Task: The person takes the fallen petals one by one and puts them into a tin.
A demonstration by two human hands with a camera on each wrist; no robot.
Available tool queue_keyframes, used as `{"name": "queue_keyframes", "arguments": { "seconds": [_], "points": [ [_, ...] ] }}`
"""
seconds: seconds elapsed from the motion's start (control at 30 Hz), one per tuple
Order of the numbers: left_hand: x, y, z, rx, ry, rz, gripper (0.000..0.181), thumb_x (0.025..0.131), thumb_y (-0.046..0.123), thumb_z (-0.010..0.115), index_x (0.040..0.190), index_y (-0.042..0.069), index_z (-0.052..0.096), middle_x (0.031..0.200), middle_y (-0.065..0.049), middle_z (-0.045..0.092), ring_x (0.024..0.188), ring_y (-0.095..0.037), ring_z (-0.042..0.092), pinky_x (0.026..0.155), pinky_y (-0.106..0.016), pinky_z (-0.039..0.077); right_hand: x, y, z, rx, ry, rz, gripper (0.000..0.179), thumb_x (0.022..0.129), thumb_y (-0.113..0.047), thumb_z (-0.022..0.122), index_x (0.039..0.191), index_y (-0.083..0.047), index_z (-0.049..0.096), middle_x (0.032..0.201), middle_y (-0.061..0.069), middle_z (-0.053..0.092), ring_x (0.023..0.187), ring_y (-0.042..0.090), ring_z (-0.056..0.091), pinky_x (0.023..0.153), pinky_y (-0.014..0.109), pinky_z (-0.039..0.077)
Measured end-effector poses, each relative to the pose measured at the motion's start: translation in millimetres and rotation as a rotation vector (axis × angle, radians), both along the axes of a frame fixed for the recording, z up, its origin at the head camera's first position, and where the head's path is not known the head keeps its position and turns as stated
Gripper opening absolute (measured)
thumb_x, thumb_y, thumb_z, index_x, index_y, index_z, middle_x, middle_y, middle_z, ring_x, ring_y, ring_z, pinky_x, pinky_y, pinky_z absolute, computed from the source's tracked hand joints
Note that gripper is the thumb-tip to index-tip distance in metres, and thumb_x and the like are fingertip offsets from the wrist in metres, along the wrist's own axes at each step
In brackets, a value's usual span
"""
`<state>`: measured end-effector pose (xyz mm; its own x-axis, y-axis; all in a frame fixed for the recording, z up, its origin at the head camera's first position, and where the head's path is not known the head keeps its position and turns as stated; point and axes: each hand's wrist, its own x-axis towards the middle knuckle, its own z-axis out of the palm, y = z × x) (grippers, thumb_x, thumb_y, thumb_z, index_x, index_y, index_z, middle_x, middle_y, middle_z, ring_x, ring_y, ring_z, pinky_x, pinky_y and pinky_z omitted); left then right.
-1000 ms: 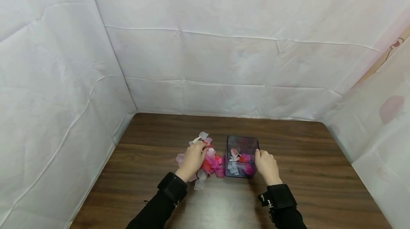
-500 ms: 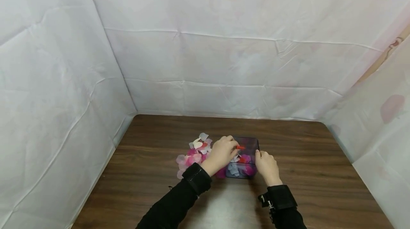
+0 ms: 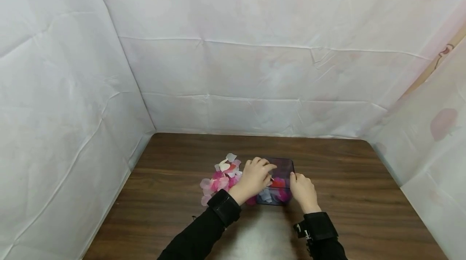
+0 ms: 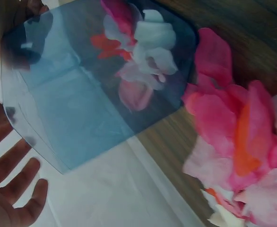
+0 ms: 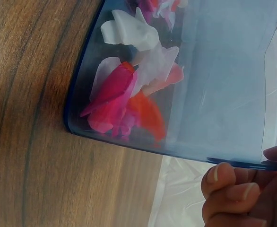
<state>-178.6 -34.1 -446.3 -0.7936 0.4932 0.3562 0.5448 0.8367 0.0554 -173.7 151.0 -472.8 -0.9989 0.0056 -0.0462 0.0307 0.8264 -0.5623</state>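
Three white cloth walls [image 3: 233,70] fill the upper part and both sides of the head view, creased, with faint pink prints at the right. A beige strip [image 3: 429,74] shows through at the upper right. Below them, the brown wood-grain table [image 3: 182,161] spreads across the lower half. A heap of loose petals [image 3: 221,176], pink, white and red, lies left of the lower centre. Just to its right is a clear, dark-tinted box [image 3: 285,167], with petals in the box [image 3: 279,183] showing pink, red and white. The left hand [image 3: 255,177] and its black cuff [image 3: 223,207] stand in front of the box's left part and hide some of the heap's right side.

That hand is over the box, its fingers extended; at the lower left of the left wrist view they are spread and hold nothing. The right hand [image 3: 303,191] pinches the box's right wall, thumb on one side; at the lower right of the right wrist view its fingers are curled against the rim [image 5: 176,157].
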Motion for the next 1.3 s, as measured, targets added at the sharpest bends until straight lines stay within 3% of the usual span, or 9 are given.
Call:
{"name": "queue_keyframes", "arguments": {
  "seconds": [0.2, 0.37, 0.5, 0.7, 0.83, 1.0, 1.3],
  "points": [
    [-3.6, -21.4, -10.7, 0.210, 0.033, 0.050, 0.029, 0.089, 0.024, 0.063, 0.118, 0.022, 0.062, 0.106, 0.001, 0.062, 0.099, -0.018, 0.057, 0.078, -0.034, 0.046, -1.8, 1, 1.5, 0.003, 0.006, -0.024, 0.041, 0.100, -0.024, 0.030, 0.068, -0.004, 0.046, 0.063, 0.012, 0.046, 0.064, 0.026, 0.052, 0.059, 0.036, 0.037],
    [0.4, -41.2, -33.6, 0.299, -0.012, 0.058, 0.012, 0.088, 0.017, 0.064, 0.100, 0.014, 0.066, 0.088, 0.000, 0.065, 0.077, -0.013, 0.061, 0.068, -0.026, 0.047, -0.6, 2, 2.9, 0.011, 0.013, -0.019, 0.040, 0.100, -0.023, 0.030, 0.072, -0.003, 0.049, 0.065, 0.013, 0.047, 0.066, 0.027, 0.053, 0.060, 0.037, 0.037],
    [9.7, -53.7, -58.2, 0.253, -0.051, 0.062, 0.004, 0.084, 0.014, 0.067, 0.087, 0.012, 0.067, 0.079, 0.001, 0.065, 0.068, -0.012, 0.060, 0.059, -0.022, 0.047, 1.3, 3, 2.0, 0.019, 0.015, -0.015, 0.039, 0.100, -0.023, 0.031, 0.073, -0.002, 0.050, 0.069, 0.016, 0.053, 0.070, 0.030, 0.057, 0.061, 0.039, 0.038],
    [20.3, -59.6, -87.7, 0.050, -0.142, 0.097, 0.022, 0.080, 0.023, 0.073, 0.098, 0.011, 0.067, 0.092, -0.004, 0.061, 0.080, -0.019, 0.062, 0.066, -0.031, 0.052, 2.4, 5, 0.8, 0.021, 0.019, -0.027, 0.040, 0.101, -0.023, 0.031, 0.066, -0.006, 0.043, 0.062, 0.010, 0.043, 0.062, 0.024, 0.050, 0.058, 0.035, 0.035],
    [24.0, -60.9, -99.4, 0.036, -0.103, 0.097, 0.019, 0.077, 0.015, 0.073, 0.094, 0.012, 0.067, 0.091, -0.004, 0.061, 0.079, -0.021, 0.063, 0.066, -0.033, 0.052, 3.1, 4, 0.9, 0.026, 0.019, -0.026, 0.041, 0.100, -0.023, 0.031, 0.067, -0.004, 0.046, 0.064, 0.013, 0.048, 0.065, 0.026, 0.053, 0.058, 0.038, 0.038],
    [27.6, -62.4, -102.9, 0.100, -0.036, 0.103, 0.008, 0.078, 0.004, 0.067, 0.083, 0.011, 0.066, 0.085, -0.004, 0.061, 0.074, -0.022, 0.063, 0.064, -0.032, 0.051, 3.2, 2, 0.0, 0.016, 0.007, -0.028, 0.042, 0.101, -0.024, 0.031, 0.066, -0.005, 0.045, 0.062, 0.009, 0.045, 0.062, 0.023, 0.049, 0.056, 0.035, 0.036],
    [29.7, -61.8, -101.2, 0.061, 0.034, 0.129, 0.009, 0.076, 0.005, 0.068, 0.073, 0.012, 0.063, 0.076, -0.003, 0.062, 0.064, -0.021, 0.061, 0.053, -0.030, 0.046, 3.9, -2, 0.6, 0.012, 0.012, -0.034, 0.041, 0.100, -0.024, 0.031, 0.067, -0.006, 0.045, 0.063, 0.009, 0.044, 0.062, 0.022, 0.048, 0.057, 0.034, 0.035]
  ]
}}
